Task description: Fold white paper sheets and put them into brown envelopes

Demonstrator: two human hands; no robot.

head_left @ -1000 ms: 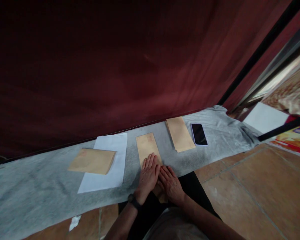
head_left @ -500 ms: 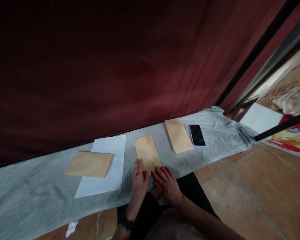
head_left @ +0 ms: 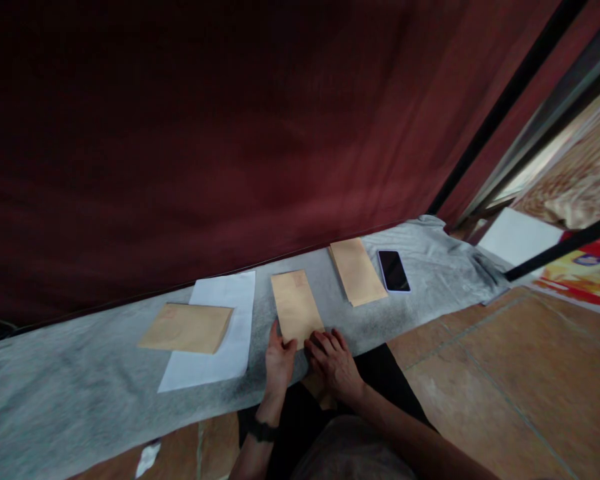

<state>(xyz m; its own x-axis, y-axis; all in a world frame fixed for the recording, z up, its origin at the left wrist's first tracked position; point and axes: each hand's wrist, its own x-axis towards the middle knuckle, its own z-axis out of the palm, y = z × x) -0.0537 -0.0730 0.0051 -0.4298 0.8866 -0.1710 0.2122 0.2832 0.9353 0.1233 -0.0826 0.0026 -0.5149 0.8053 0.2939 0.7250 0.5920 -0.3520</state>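
Observation:
A brown paper envelope point(head_left: 299, 307) with a faint reddish print near its far right corner lies in front of me on the grey cloth. My left hand point(head_left: 280, 360) grips its near left corner, thumb on top and fingers along the left edge. At the near right corner, the bent fingers of my right hand point(head_left: 334, 363) close over the paper; the thumb is mostly hidden. To the left, another brown envelope point(head_left: 187, 328) rests across a white paper sheet point(head_left: 205, 370). On the right lies a stack of brown envelopes point(head_left: 359, 272).
A phone point(head_left: 394, 271) with a dark screen lies right of the stack. The grey cloth point(head_left: 80, 387) covers a narrow surface along a dark red curtain point(head_left: 260, 167). Black poles point(head_left: 510, 100) stand at the right. A white scrap point(head_left: 148, 459) is on the tiled floor point(head_left: 505, 373).
My left fingers have shifted from lying along the top of the envelope to its left edge, thumb on top. My right fingers have bent more. The view has shifted slightly.

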